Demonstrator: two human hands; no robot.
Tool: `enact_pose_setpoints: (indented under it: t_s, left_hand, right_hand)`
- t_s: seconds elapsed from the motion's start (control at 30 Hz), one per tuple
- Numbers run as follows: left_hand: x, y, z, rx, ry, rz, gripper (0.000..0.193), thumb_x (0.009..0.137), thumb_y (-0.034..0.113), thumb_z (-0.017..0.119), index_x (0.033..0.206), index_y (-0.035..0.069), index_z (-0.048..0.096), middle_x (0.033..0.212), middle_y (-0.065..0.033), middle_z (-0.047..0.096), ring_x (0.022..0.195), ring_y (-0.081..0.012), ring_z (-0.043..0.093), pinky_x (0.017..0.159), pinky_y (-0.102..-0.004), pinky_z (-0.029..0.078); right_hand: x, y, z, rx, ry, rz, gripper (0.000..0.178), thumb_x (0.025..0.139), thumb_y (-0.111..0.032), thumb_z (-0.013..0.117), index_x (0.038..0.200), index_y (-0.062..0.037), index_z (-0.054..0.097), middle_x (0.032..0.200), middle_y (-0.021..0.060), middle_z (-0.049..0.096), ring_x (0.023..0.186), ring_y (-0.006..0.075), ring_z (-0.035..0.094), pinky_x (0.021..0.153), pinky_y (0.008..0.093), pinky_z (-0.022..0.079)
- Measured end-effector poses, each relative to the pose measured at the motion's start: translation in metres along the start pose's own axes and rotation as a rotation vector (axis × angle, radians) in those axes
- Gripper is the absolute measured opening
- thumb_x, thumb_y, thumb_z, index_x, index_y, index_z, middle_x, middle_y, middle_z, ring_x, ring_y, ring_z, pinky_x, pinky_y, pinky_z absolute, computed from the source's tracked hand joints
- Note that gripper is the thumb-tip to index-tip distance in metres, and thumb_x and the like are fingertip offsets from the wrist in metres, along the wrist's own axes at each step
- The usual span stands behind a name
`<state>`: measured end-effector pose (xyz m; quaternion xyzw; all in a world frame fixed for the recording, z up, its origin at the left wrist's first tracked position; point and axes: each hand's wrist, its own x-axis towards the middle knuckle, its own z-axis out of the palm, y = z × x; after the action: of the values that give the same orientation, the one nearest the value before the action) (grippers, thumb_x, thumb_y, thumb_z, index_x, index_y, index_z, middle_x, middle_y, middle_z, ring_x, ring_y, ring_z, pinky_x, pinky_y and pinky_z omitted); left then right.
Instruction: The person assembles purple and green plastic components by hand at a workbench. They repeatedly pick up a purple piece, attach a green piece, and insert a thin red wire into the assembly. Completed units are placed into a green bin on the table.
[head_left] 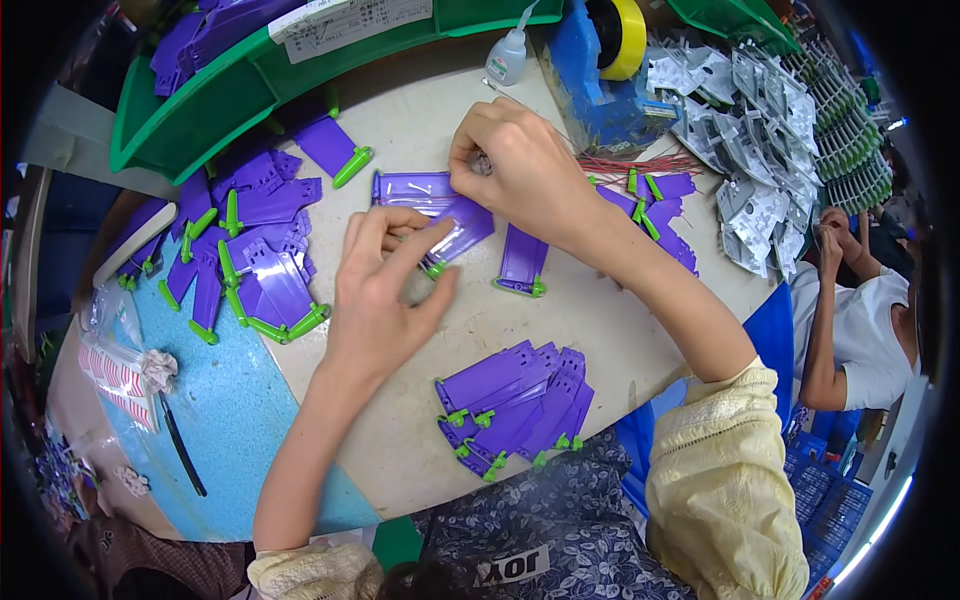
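Fingers apart, my left hand [375,285] is at the table's middle, its index fingertip at a purple plastic piece [466,234] with a green end. Another purple piece [412,187] lies just beyond it, partly covered by my hands. My right hand [525,165] is closed in a pinch above these pieces; what the fingers hold is mostly hidden. A thin stick [497,90] shows behind that hand, and I cannot tell whether it is held. Right of my left hand lies a purple piece with a green end [522,262]. Nearer me, several purple pieces [520,405] are fanned out.
Purple and green pieces [265,205] pile up at the left. A green bin [195,120] stands at the back, beside a small squeeze bottle [507,57] and a blue tape dispenser [605,105]. Red wires [640,165] and silvery parts [745,130] lie right. Another person [850,330] sits there.
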<state>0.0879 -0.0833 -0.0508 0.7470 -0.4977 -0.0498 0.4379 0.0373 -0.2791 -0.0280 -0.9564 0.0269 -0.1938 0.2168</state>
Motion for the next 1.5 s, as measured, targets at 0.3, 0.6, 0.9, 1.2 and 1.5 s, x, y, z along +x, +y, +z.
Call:
enact_pose_setpoints:
  t_s: [0.3,0.6,0.9,1.2,1.5]
  left_hand:
    - [0.009,0.012,-0.002,0.338,0.116,0.128,0.036,0.074,0.007,0.076,0.109,0.007,0.072,0.119,-0.0130,0.062,0.109,-0.0302,0.057,0.091,-0.0403,0.047]
    - [-0.003,-0.003,0.004,0.204,0.133,0.138,0.027,0.073,0.004,0.076,0.098,0.002,0.069,0.114,-0.0140,0.065,0.106,-0.0336,0.060,0.088,-0.0421,0.051]
    - [-0.002,-0.001,0.000,0.172,0.153,0.142,0.019,0.070,0.001,0.074,0.083,0.000,0.059,0.110,-0.0144,0.066,0.104,-0.0340,0.061,0.086,-0.0411,0.051]
    - [-0.012,0.003,-0.001,0.152,0.126,0.170,0.019,0.068,-0.001,0.073,0.080,0.000,0.058,0.105,-0.0143,0.065,0.098,-0.0331,0.061,0.081,-0.0411,0.052]
    - [0.002,-0.001,0.000,0.142,0.116,0.151,0.018,0.069,-0.002,0.072,0.081,-0.001,0.058,0.107,-0.0145,0.064,0.102,-0.0337,0.060,0.084,-0.0424,0.051]
  right_hand:
    - [-0.002,0.009,0.001,-0.161,0.001,-0.119,0.006,0.074,-0.002,0.064,0.074,0.0013,0.069,0.086,0.0152,0.065,0.089,0.0325,0.059,0.083,0.0426,0.050]
    - [-0.008,0.003,0.010,-0.065,0.026,-0.091,0.004,0.073,-0.002,0.070,0.075,-0.0001,0.067,0.085,0.0089,0.063,0.085,0.0288,0.057,0.079,0.0397,0.049]
    - [-0.001,0.003,0.004,-0.229,-0.016,-0.174,0.008,0.074,-0.003,0.068,0.075,-0.0005,0.061,0.084,0.0106,0.061,0.087,0.0297,0.056,0.078,0.0398,0.048]
    - [0.000,0.008,0.007,-0.002,-0.028,-0.127,0.003,0.073,-0.003,0.067,0.074,0.0001,0.065,0.084,0.0121,0.062,0.086,0.0305,0.057,0.078,0.0410,0.048]
    - [0.013,-0.032,-0.035,0.445,0.414,-0.118,0.008,0.081,-0.003,0.068,0.085,-0.0009,0.062,0.085,0.0072,0.068,0.080,0.0172,0.065,0.072,0.0294,0.051]
